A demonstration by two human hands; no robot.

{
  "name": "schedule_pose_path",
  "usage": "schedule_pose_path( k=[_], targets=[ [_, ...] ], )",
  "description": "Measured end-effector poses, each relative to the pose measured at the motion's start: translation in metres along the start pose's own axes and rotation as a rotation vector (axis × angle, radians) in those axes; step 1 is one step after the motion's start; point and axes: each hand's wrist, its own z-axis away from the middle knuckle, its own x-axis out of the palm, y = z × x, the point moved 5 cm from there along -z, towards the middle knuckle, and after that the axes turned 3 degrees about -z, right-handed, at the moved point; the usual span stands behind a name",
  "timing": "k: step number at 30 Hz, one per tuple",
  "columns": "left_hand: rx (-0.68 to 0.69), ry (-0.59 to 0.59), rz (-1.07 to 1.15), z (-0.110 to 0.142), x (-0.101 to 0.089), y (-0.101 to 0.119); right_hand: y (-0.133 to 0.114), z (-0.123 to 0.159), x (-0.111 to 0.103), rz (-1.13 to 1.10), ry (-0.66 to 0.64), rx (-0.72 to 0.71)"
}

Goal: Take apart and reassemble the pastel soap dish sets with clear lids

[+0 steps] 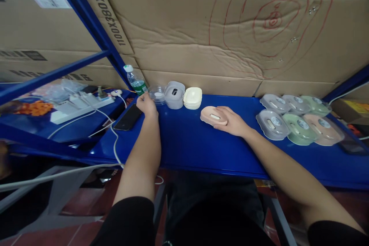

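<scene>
My right hand [231, 120] is wrapped round the right end of a pink plastic box [212, 115] with a white oval tab on top. The box sits at the middle of the blue table. At the left, my left hand [147, 104] has its fingers curled in, and what they hold, if anything, is hidden. Just right of that hand are clear plastic covers [158, 95]. Beside them stand a grey box [174, 95] with a dark slot and a stack of cream trays [193, 98].
A water bottle [136, 82] stands behind my left hand, and a black phone [128, 117] lies near it. Several grey, green and pink lidded boxes [301, 128] form two rows at the right. A power strip [82, 107] with cables is at the far left. Cardboard [184, 34] walls the back.
</scene>
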Motion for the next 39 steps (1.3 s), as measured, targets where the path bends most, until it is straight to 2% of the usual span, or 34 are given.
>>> schedule_pose_path(
  k=[6,8,11,13,15,17,20,22,24,26,31,35,39],
  targets=[
    [-0.015,-0.012,-0.017,-0.004,0.001,-0.004,-0.004,0.000,-0.006,0.008,0.056,-0.042],
    [0.007,0.021,-0.007,-0.006,0.000,0.000,-0.004,0.001,-0.007,0.011,0.076,-0.033],
    [0.111,0.101,0.044,-0.001,-0.005,0.013,-0.004,0.000,-0.008,0.007,0.113,-0.005],
    [0.247,0.073,0.076,0.014,-0.004,0.028,-0.004,-0.001,-0.009,-0.009,0.146,0.010],
    [0.447,-0.057,0.076,0.043,0.002,0.047,-0.003,-0.002,-0.011,-0.040,0.186,0.013],
    [0.684,-0.244,0.027,0.085,0.011,0.064,-0.002,-0.002,-0.014,-0.082,0.232,0.016],
    [1.110,-0.657,-0.083,0.163,0.026,0.078,0.004,-0.003,-0.018,-0.159,0.312,0.049],
    [1.272,-0.880,-0.145,0.203,0.031,0.077,0.010,-0.002,-0.021,-0.231,0.374,0.089],
    [1.369,-0.965,-0.184,0.227,0.034,0.075,0.017,-0.002,-0.022,-0.326,0.417,0.124],
    [1.412,-0.942,-0.225,0.233,0.035,0.073,0.020,-0.003,-0.021,-0.419,0.418,0.145],
    [1.383,-0.804,-0.270,0.215,0.035,0.073,0.019,-0.007,-0.013,-0.631,0.315,0.241],
    [1.384,-0.826,-0.281,0.211,0.036,0.074,0.015,-0.007,-0.009,-0.784,0.247,0.320],
    [1.435,-0.821,-0.254,0.217,0.033,0.079,0.017,-0.005,-0.006,-0.901,0.273,0.436]
  ],
)
